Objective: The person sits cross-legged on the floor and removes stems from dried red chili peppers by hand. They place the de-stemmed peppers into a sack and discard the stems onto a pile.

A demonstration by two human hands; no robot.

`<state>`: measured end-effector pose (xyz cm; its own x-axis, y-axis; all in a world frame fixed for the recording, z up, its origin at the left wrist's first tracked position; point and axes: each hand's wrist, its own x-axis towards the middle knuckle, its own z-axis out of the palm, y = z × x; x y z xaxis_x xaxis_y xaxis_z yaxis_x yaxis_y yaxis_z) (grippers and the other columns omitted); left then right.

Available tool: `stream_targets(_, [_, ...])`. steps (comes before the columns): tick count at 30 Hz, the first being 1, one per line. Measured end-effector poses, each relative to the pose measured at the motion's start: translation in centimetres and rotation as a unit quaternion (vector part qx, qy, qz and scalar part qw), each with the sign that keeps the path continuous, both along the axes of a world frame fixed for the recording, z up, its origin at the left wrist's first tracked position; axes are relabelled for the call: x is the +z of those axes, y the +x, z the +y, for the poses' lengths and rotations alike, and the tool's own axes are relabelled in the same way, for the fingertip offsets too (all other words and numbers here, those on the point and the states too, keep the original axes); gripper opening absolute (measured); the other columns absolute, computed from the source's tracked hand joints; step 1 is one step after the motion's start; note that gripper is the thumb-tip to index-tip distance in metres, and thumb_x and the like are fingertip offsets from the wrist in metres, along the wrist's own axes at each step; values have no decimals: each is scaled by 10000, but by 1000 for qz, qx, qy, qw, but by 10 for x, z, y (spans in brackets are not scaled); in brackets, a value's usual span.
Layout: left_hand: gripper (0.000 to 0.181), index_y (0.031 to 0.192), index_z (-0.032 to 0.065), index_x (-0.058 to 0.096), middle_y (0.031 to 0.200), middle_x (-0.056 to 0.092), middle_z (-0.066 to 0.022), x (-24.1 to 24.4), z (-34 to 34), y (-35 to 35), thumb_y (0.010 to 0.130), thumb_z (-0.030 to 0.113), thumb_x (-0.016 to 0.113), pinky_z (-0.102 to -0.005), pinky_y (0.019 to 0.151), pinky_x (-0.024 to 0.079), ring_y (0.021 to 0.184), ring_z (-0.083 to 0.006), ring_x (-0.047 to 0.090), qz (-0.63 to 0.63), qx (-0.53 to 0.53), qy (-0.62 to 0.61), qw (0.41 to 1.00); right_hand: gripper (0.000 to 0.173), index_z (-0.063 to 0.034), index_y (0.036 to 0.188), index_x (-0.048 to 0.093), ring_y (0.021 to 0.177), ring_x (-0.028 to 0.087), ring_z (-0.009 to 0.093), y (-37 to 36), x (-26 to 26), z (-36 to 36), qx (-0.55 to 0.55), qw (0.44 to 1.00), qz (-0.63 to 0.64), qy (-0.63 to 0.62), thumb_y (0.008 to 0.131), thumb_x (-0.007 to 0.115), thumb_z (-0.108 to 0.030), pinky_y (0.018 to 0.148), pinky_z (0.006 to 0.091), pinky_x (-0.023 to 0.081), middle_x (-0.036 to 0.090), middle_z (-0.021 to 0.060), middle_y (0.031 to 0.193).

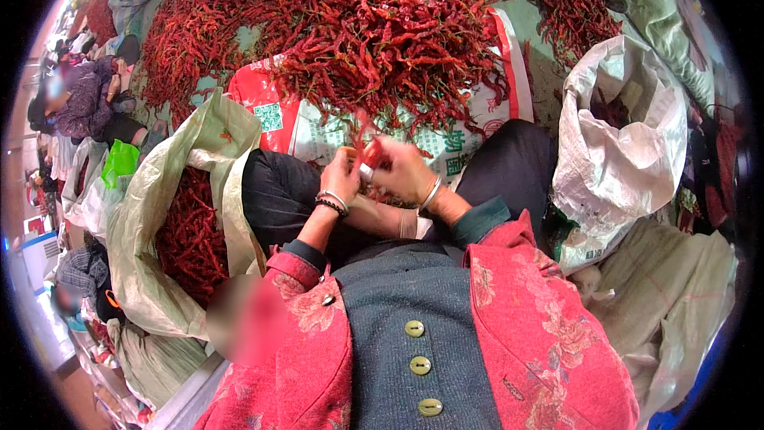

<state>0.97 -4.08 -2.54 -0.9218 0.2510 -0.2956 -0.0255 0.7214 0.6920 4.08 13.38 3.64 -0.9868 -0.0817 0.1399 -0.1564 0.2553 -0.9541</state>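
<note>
Over my crossed legs, my left hand (341, 176) and my right hand (401, 170) are close together at the near edge of a big heap of dried red chilies (394, 42). A few red chilies (375, 152) are held between my hands, blurred by motion. The fingers of my left hand close around the lower ends of them. My right hand is curled round chilies, with a whitish band on one finger. Part of the heap lies on a red and white printed woven sack (262, 92).
An open woven sack of chilies (194, 233) leans by my left knee. A white woven sack (627, 155) with chilies inside stands at my right, above folded sacking (644, 298). Two other people (89, 95) sit far left among sacks and a green bag (119, 161).
</note>
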Motion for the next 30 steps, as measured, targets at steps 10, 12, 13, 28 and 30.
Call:
stream_targets(10, [393,846,89,638,810,632,-175,12,11,-51,769,473,611,-448,691,475,799,-354,607,44,-54,-300,951,165,-43,920,539,456,489,66,-21,-35,27,-131,880,-311,-335,793,625,-105,363,205,365,619,59,742])
stream_targets(12, [363,832,83,636,827,636,-170,-9,16,-49,742,434,652,-432,712,474,827,-346,607,46,-43,-300,952,164,-45,919,544,473,493,63,-20,-38,25,-131,886,-308,-320,788,625,-104,373,207,369,617,51,744])
stream_targets(13, [356,831,81,635,828,637,-166,-14,19,-48,732,421,666,-425,717,473,834,-342,607,61,-42,-298,952,165,-47,918,547,478,490,60,-20,-44,26,-135,888,-303,-319,786,626,-107,378,208,368,615,46,740])
stream_targets(28, [217,931,-30,608,822,659,-107,49,26,-4,776,116,647,-266,697,491,755,-151,627,0,-16,170,985,294,-7,994,591,744,576,93,-14,-35,16,-24,890,-306,-336,760,709,-140,666,235,481,625,36,873])
stream_targets(30, [237,955,-27,598,828,656,-108,49,29,-3,768,110,650,-278,718,492,770,-171,631,1,-21,190,982,240,-19,998,587,716,592,107,-13,-32,20,-36,876,-308,-369,786,670,-95,620,251,498,621,28,861])
